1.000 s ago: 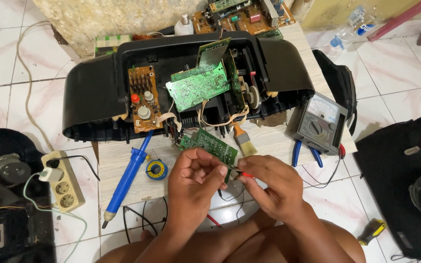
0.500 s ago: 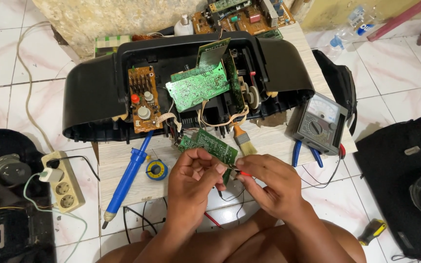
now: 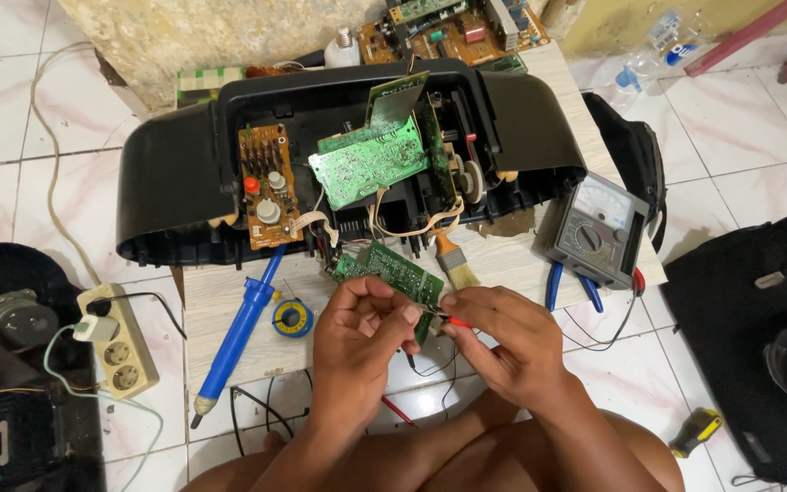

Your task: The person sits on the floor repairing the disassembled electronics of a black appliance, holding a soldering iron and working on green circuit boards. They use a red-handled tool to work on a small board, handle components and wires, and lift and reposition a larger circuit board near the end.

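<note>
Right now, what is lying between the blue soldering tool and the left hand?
In the head view, a small solder spool lies on the board between the blue soldering tool and the left hand.

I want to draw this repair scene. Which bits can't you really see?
All in the head view:
- Probe tips: hidden where the left hand and right hand meet on the green board.
- Red probe: mostly covered by right fingers.
- Meter dial marks: too small.
- Black machine: cut off by the left edge.
- Radio insides: partly behind raised boards.

Green circuit board (image 3: 392, 266), blue solder sucker (image 3: 240, 325)
</note>
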